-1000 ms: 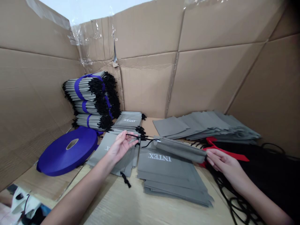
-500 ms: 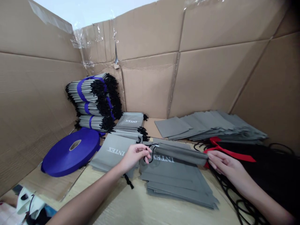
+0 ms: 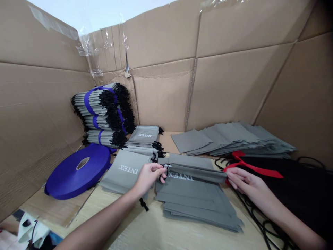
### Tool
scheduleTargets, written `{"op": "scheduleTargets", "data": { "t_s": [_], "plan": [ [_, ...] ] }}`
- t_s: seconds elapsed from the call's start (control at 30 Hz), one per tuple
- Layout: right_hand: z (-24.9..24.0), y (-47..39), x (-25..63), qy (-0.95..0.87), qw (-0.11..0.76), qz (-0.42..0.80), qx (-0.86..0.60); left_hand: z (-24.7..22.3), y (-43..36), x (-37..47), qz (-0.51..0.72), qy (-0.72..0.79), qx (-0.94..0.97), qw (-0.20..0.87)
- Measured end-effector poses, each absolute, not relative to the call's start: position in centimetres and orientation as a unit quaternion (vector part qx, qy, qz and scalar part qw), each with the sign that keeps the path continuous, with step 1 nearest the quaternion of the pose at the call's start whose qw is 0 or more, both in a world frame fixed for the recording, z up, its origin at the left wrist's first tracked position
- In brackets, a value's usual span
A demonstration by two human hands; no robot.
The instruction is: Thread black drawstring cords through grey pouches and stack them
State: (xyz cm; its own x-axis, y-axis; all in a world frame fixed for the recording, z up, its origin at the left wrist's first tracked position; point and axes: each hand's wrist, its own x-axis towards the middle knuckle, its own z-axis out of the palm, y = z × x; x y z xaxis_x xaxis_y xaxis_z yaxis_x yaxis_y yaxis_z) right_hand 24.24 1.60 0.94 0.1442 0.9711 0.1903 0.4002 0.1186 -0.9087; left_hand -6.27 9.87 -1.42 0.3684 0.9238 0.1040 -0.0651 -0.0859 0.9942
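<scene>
A grey fabric pouch is stretched between my two hands, over a stack of grey pouches with INTEX lettering. My left hand pinches a black cord at the pouch's left end, with a small shiny tip beside the fingers. At the right end, the fingers of my right hand are closed on the pouch's edge. Left of the stack lies another pile of INTEX pouches, and a knotted black cord end hangs out below my left wrist.
A purple ribbon roll lies at left, before strapped pouch bundles. More grey pouches are spread at the back right. Black cords with a red ribbon lie at right. Cardboard walls surround the table.
My left hand has drawn closer to the pouch's end, and the cord loop by its fingers looks smaller. My right hand has shifted slightly left with the pouch edge.
</scene>
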Motion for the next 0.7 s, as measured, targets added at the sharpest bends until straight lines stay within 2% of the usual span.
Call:
{"op": "scheduleTargets", "data": {
  "t_s": [0.7],
  "plan": [
    [1.7, 1.5, 22.4, -0.533, 0.478, 0.366, -0.595, -0.4, 9.2, -6.2, 0.472, 0.33, 0.584, 0.572]
  ]
}}
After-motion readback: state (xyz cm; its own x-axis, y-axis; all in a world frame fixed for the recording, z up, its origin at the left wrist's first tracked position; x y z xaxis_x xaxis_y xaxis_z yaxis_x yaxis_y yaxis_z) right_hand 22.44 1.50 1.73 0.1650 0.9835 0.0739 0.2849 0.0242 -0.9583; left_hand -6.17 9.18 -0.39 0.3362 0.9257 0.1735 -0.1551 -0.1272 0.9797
